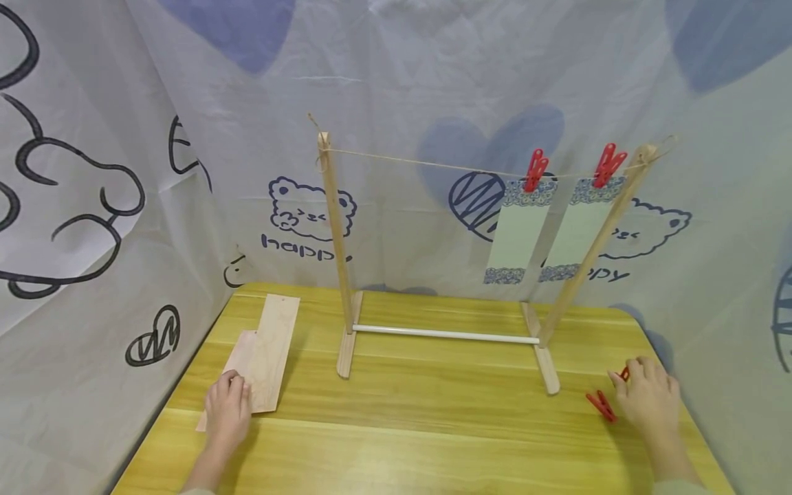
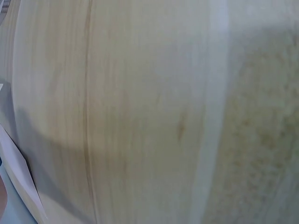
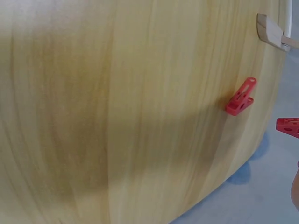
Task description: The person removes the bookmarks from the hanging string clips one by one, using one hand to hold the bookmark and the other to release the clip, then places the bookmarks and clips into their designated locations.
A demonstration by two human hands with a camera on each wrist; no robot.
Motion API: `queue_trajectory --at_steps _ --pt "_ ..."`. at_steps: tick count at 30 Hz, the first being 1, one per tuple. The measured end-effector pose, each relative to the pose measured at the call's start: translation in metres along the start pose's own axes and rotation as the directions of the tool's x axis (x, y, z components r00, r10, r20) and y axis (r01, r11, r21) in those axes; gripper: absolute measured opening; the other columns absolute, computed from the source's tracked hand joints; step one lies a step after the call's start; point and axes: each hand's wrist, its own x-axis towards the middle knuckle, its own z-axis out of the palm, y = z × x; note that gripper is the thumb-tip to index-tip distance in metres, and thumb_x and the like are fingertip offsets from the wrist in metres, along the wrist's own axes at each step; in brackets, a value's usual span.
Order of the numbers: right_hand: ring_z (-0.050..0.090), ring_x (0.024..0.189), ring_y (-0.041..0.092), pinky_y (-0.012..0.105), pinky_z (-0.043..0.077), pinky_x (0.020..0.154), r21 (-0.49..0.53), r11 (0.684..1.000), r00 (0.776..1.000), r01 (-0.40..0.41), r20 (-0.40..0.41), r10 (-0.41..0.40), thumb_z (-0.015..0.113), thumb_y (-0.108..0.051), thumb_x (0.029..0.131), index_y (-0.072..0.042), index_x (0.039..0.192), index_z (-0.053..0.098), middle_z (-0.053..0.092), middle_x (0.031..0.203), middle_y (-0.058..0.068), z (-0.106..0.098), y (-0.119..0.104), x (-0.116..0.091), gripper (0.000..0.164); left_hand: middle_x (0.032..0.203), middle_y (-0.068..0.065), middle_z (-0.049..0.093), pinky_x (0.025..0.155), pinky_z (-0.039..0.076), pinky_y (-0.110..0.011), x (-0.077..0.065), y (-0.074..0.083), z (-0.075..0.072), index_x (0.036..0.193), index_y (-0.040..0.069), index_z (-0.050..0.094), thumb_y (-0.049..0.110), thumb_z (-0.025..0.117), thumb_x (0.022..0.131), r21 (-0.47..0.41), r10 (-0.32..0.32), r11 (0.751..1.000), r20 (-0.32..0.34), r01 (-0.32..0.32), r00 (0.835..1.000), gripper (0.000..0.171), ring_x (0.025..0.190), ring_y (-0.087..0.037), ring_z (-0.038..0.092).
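Note:
At the left of the table, my left hand [image 1: 227,409] grips the near left edge of a thin pale wooden board [image 1: 275,357]. A second, pinkish board [image 1: 243,350] lies partly beneath it. The left wrist view shows only a board edge [image 2: 21,168] and a sliver of finger. Over at the right, my right hand [image 1: 651,399] pinches a red clothespin [image 3: 287,125], mostly hidden by the fingers in the head view. Another red clothespin [image 1: 601,405] lies on the table just left of that hand.
A wooden stand with two posts [image 1: 337,234] and a white crossbar [image 1: 445,335] holds up a string [image 1: 421,162]. Red clothespins [image 1: 535,170] fasten two pale strips [image 1: 520,230] with blue patterned ends to its right half. Printed cloth [image 1: 383,82] surrounds the wooden table [image 1: 402,440].

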Motion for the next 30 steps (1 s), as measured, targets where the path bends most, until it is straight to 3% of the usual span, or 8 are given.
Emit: queue_trajectory --at_steps 10,16,23,30 --pt "0.035 0.104 0.051 0.063 0.023 0.088 -0.013 1.000 1.000 -0.005 0.020 0.005 0.053 -0.025 0.092 0.009 0.110 0.046 0.040 0.114 0.029 0.005 0.005 -0.006 0.039 0.106 -0.028 0.042 0.084 0.023 -0.059 -0.005 -0.008 -0.003 0.082 -0.002 0.044 0.004 0.043 0.091 0.001 0.004 1.000 -0.024 -0.004 1.000 0.011 0.093 -0.045 0.037" --pt "0.036 0.104 0.052 0.063 0.022 0.089 -0.030 0.999 0.997 -0.021 0.077 0.023 0.051 -0.025 0.093 0.009 0.111 0.045 0.039 0.115 0.029 0.007 0.007 -0.011 0.039 0.105 -0.027 0.041 0.085 0.022 -0.059 -0.009 -0.012 -0.005 0.083 -0.002 0.045 0.005 0.043 0.092 0.011 -0.011 1.000 -0.019 0.011 1.000 0.012 0.092 -0.045 0.037" --pt "0.037 0.102 0.051 0.062 0.023 0.087 -0.037 0.999 0.992 -0.034 0.121 0.038 0.049 -0.029 0.094 0.008 0.109 0.046 0.041 0.113 0.030 0.010 0.011 -0.012 0.039 0.107 -0.025 0.041 0.087 0.021 -0.058 -0.013 -0.017 -0.008 0.084 -0.001 0.046 0.008 0.041 0.094 0.042 -0.048 0.998 0.046 0.046 0.998 0.013 0.095 -0.044 0.036" --pt "0.033 0.107 0.052 0.064 0.021 0.090 -0.042 0.997 0.975 -0.063 0.210 0.071 0.043 -0.036 0.095 0.010 0.116 0.044 0.038 0.116 0.032 0.013 0.017 -0.016 0.050 0.111 -0.025 0.040 0.090 0.020 -0.057 -0.017 -0.027 -0.010 0.086 0.000 0.047 0.011 0.036 0.097 0.124 -0.113 0.988 0.152 0.095 0.982 0.019 0.098 -0.043 0.035"
